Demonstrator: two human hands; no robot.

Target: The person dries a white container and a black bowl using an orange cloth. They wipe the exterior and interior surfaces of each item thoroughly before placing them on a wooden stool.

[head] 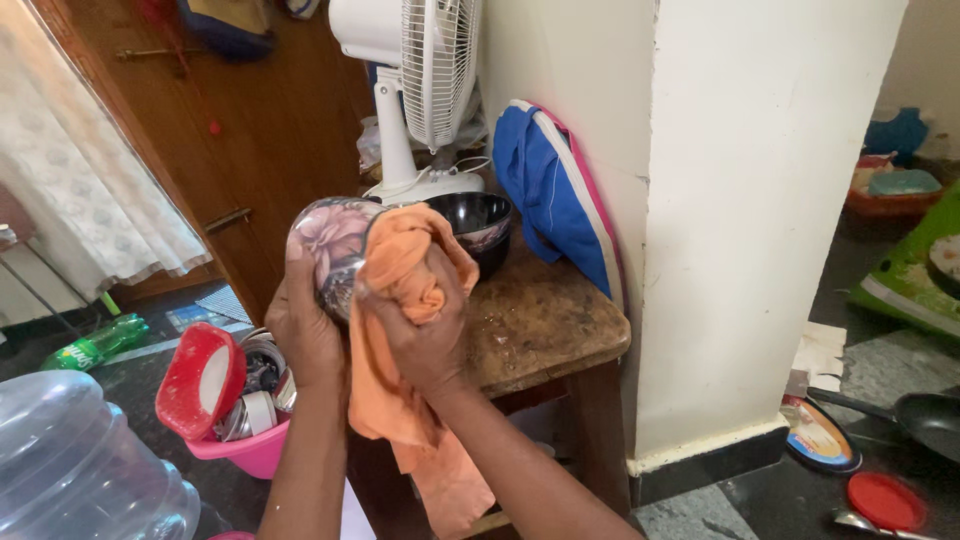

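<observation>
My left hand point(303, 330) grips a flower-patterned bowl point(330, 240), tilted on its side above a wooden stool point(545, 325). Bunched in my right hand point(420, 335) is an orange cloth point(405, 270), pressed into the bowl's opening; the cloth's loose end hangs down in front of the stool. A dark, glossy bowl point(478, 225) stands upright on the stool just behind my hands.
A white table fan point(415, 90) and a blue bag point(555, 190) stand at the stool's back by a white pillar. A pink tub point(250, 450) of steel vessels with a red lid sits on the floor at left, beside a big water jug point(80, 465). A black pan point(925, 415) lies at right.
</observation>
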